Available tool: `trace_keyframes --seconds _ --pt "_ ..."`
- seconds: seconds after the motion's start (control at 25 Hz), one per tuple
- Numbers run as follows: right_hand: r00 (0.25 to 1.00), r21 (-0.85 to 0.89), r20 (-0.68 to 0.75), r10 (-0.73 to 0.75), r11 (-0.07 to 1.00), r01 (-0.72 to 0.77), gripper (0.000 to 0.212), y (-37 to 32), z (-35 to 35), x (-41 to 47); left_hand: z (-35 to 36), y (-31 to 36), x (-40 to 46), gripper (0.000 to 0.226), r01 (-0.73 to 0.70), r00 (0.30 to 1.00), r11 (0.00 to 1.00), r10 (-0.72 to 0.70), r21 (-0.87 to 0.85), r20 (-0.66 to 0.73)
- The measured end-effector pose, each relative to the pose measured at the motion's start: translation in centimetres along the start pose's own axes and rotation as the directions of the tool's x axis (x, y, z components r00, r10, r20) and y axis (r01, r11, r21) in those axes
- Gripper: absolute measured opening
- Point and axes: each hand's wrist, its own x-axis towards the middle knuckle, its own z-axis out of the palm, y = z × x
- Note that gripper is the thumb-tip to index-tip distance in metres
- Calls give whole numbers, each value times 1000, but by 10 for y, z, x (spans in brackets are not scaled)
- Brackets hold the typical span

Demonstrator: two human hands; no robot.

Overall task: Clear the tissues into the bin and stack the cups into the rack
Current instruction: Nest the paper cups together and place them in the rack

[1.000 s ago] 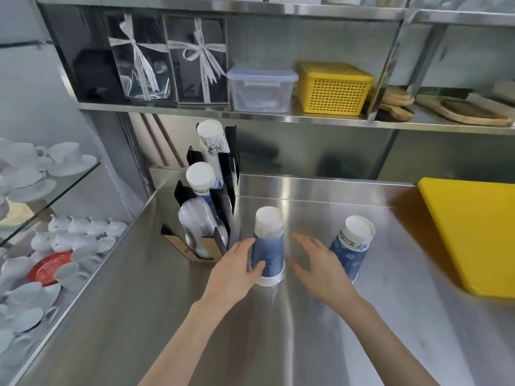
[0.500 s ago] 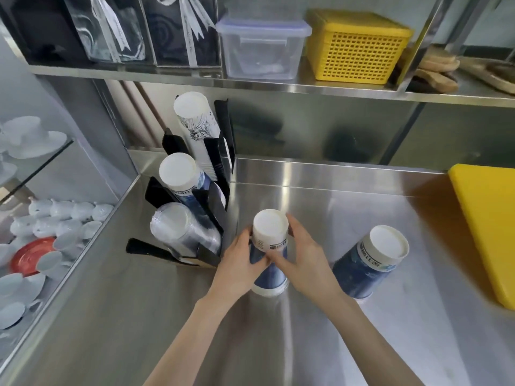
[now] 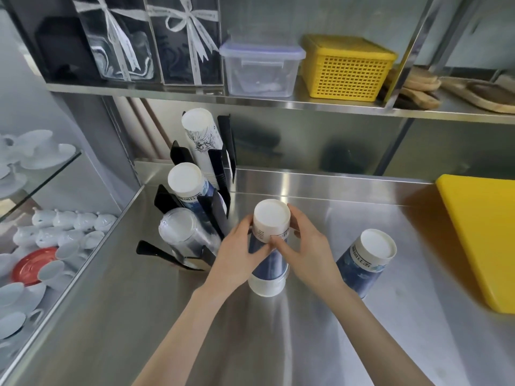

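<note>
Hands meet on one item: the left hand (image 3: pixel 237 260) and the right hand (image 3: pixel 309 254) both grasp an upturned stack of blue-and-white paper cups (image 3: pixel 269 246), fingers curled round its sides, the thumbs meeting on the near face. Whether the stack's wide rim touches the stainless steel counter (image 3: pixel 278 344) or sits just above it cannot be told. The black slotted cup rack (image 3: pixel 214 207) stands just beyond and to the left of the left hand, already carrying a clear plastic cup stack (image 3: pixel 184 235), a second blue paper stack (image 3: pixel 186 185) and a white printed stack (image 3: pixel 199 132). A further blue-and-white stack (image 3: pixel 367 260) stands to the right of the right hand, ungripped. No tissues or bin are visible.

Risks, as judged: the nested cups may separate if only the upper ones are squeezed, dropping the lower part. The free slot is not plainly visible; a tilted entry could catch a black divider or knock the neighbouring clear stack. The right forearm passes near the waiting stack and could topple it.
</note>
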Motion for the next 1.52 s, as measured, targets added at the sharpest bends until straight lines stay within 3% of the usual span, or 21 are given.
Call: trace_keyframes --seconds 0.36,0.68,0.8,1.2,1.52 --pt "997 -45 -55 -47 998 45 58 -27 -18 -15 -13 25 -13 59 -83 995 996 83 -10 -52" --pt "999 -22 -36 -14 1000 13 59 -30 -17 -22 -12 27 -20 61 -28 998 1000 28 7 -62" --pt "998 -30 -52 -23 999 22 59 -35 -21 -21 -17 30 -19 61 -74 995 997 73 -19 -64" --pt "962 -52 -185 -199 980 192 63 -77 -46 -39 -47 73 -39 63 -272 946 961 260 -41 -192" --pt "963 35 -142 -227 972 234 60 -74 -46 -86 -53 69 -90 75 -271 954 959 256 -80 -154"
